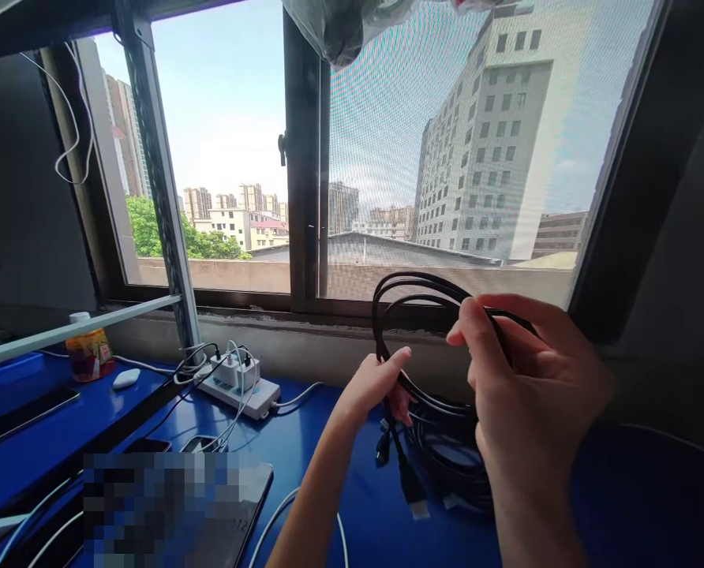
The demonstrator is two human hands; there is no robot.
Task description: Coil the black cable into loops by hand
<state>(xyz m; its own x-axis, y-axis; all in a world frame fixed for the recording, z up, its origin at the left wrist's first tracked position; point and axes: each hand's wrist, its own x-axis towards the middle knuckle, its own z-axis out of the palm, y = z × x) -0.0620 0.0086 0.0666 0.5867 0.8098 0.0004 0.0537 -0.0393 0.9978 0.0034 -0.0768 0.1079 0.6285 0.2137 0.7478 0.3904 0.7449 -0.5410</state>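
A black cable (377, 315) hangs in several loops between my two hands above the blue table. My left hand (387, 386) is closed around the left side of the loops, with its thumb on top. From below it dangle the cable's ends: a larger flat plug (412, 485) with a pale tip and a smaller black plug (383, 450). On the right, my right hand (523, 363) pinches the loops between thumb and fingers, its palm facing left. Behind and beneath the hands lies a pile of coiled black cables (447, 461) on the table, partly hidden by my right wrist.
A white power strip (263, 398) with chargers and wires stands left of my hands. Nearer are a dark flat device (251, 505), partly blurred, and a white cable (343, 536). A bottle (90, 355), white mouse-like object (126, 379) and metal shelf post (162, 173) are farther left.
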